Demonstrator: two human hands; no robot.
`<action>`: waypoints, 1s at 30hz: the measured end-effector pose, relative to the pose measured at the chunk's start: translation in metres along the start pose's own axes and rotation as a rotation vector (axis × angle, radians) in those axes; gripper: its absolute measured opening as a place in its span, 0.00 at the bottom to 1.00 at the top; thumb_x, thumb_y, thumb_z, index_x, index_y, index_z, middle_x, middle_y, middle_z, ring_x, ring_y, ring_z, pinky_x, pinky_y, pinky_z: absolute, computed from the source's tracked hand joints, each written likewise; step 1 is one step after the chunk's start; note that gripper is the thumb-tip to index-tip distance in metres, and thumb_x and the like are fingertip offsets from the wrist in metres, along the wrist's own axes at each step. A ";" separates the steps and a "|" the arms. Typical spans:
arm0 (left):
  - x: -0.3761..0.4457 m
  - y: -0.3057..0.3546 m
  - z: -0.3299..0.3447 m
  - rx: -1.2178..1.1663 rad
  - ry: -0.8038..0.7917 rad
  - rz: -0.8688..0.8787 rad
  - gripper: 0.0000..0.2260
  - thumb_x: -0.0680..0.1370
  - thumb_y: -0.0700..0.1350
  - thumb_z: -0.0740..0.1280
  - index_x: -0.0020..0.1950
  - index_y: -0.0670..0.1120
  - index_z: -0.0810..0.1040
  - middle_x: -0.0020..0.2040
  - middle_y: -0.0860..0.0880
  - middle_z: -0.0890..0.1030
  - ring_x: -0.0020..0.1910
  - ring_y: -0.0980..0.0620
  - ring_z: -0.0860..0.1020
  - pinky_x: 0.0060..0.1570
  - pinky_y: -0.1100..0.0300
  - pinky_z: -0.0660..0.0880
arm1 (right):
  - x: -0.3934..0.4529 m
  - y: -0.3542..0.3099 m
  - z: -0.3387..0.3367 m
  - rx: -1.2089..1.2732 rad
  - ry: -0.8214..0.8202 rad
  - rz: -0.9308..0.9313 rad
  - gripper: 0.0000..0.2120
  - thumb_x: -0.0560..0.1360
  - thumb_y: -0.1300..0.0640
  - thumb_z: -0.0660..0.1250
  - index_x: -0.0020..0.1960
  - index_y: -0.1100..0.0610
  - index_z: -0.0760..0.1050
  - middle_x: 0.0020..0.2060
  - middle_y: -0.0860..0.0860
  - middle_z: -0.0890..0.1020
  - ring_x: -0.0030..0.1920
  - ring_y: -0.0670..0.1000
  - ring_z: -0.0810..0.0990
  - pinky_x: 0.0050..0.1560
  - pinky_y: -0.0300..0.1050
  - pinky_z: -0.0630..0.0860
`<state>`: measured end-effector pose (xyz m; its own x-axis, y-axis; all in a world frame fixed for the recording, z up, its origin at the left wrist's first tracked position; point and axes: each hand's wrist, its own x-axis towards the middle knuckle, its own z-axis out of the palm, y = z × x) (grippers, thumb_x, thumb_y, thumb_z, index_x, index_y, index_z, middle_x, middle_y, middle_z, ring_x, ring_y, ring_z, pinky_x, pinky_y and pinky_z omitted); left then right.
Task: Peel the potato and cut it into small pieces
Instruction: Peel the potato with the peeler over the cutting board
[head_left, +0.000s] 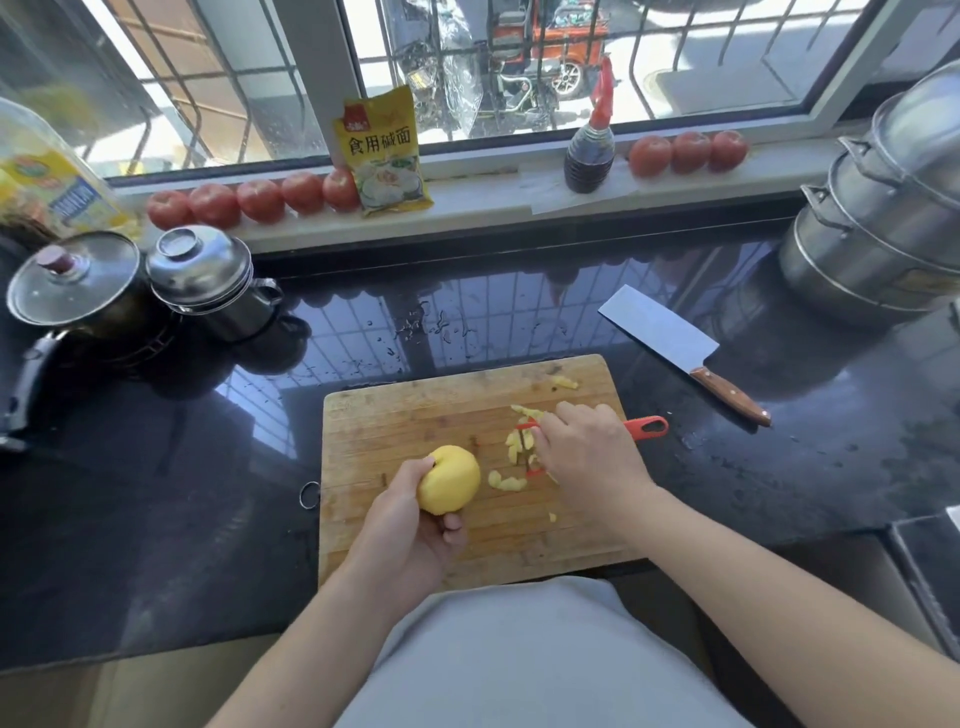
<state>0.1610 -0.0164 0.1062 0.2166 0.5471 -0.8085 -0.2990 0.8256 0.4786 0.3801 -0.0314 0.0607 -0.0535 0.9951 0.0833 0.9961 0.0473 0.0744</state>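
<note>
The peeled-looking potato (449, 479) is gripped in the left hand (410, 525) over the cutting board (395, 415) while the red peeler (644, 428) is held in the right hand (587, 457), so peeling is judged nearly finished and the cleaver (675, 345) on the surface is needed next.

A glossy black countertop (519, 312) fills the lower scene, mirroring the barred window (519, 62) behind it; daylight pours through the panes and glints off water droplets on the stone. Below the window, a pale sill (483, 195) runs along the countertop's far edge, lined with tomatoes (249, 200) and a yellow packet (384, 150). At the countertop's right end stands a stacked steel steamer (883, 218); at its left end, two lidded pots (145, 280). Outside, parked vehicles show through the bars.
</note>
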 end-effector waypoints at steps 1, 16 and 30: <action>0.000 0.001 -0.001 -0.019 -0.029 -0.012 0.12 0.84 0.49 0.64 0.60 0.42 0.74 0.37 0.43 0.74 0.29 0.50 0.69 0.25 0.60 0.67 | 0.001 0.008 0.004 -0.026 -0.076 0.069 0.19 0.85 0.51 0.51 0.44 0.54 0.76 0.39 0.50 0.78 0.38 0.55 0.77 0.39 0.51 0.69; -0.003 0.002 -0.004 -0.042 -0.163 -0.076 0.11 0.80 0.49 0.63 0.56 0.42 0.74 0.36 0.44 0.74 0.31 0.49 0.71 0.30 0.59 0.67 | -0.005 -0.016 -0.035 0.379 0.286 -0.104 0.18 0.83 0.52 0.57 0.35 0.54 0.70 0.30 0.48 0.72 0.31 0.50 0.65 0.35 0.48 0.65; -0.007 0.000 -0.001 0.038 -0.149 -0.035 0.09 0.82 0.47 0.59 0.52 0.42 0.73 0.34 0.44 0.74 0.26 0.51 0.66 0.24 0.61 0.61 | 0.005 -0.027 -0.035 0.298 0.332 -0.268 0.18 0.84 0.53 0.58 0.36 0.56 0.72 0.31 0.50 0.73 0.32 0.52 0.69 0.36 0.49 0.65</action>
<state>0.1583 -0.0204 0.1109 0.3628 0.5303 -0.7662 -0.2537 0.8474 0.4664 0.3501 -0.0309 0.0937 -0.2807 0.8656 0.4146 0.9184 0.3678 -0.1460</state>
